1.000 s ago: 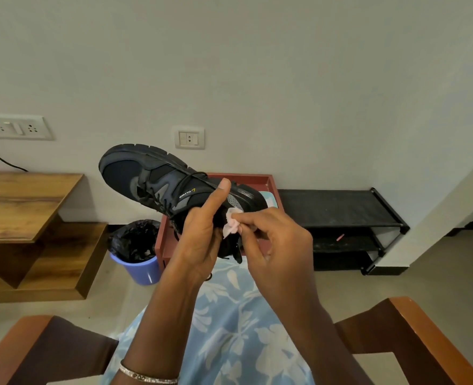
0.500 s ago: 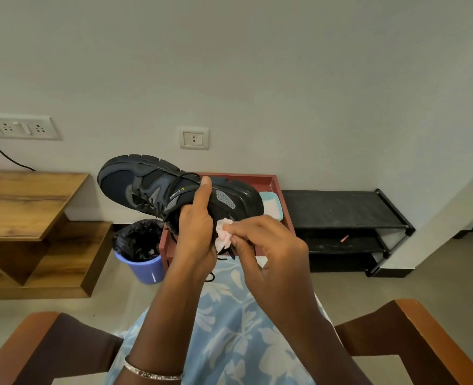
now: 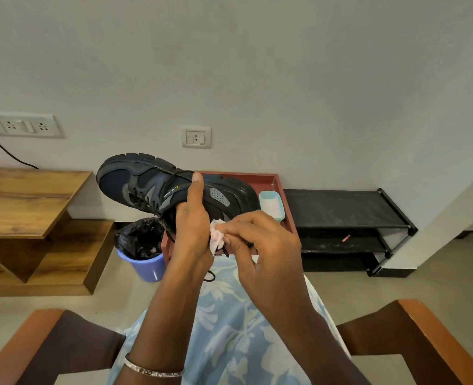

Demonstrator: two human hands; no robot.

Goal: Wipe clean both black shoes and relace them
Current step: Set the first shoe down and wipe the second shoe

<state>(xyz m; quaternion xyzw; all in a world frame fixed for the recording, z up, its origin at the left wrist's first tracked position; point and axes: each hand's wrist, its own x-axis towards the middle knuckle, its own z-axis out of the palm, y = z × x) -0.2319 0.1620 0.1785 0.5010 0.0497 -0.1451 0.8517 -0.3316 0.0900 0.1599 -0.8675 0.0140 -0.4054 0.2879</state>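
A black shoe (image 3: 146,184) is held up in the air on its side, toe to the left, sole edge upward. My left hand (image 3: 192,226) grips it around the middle, thumb up across the upper. My right hand (image 3: 260,245) pinches a small crumpled white wipe (image 3: 216,238) and presses it against the shoe's lower heel side. Loose black lace ends (image 3: 210,276) hang below my left hand. Only one shoe is in view.
A red-brown tray (image 3: 274,184) stands behind the shoe and holds a light blue dish (image 3: 271,204). A blue bin with a black liner (image 3: 143,251) sits on the floor at left, a wooden shelf unit (image 3: 32,201) farther left, a black shoe rack (image 3: 343,212) at right. Chair arms frame my lap.
The shoe has come down a little and my right hand with the wipe has moved down and leftward along the heel side. My left hand keeps its grip.
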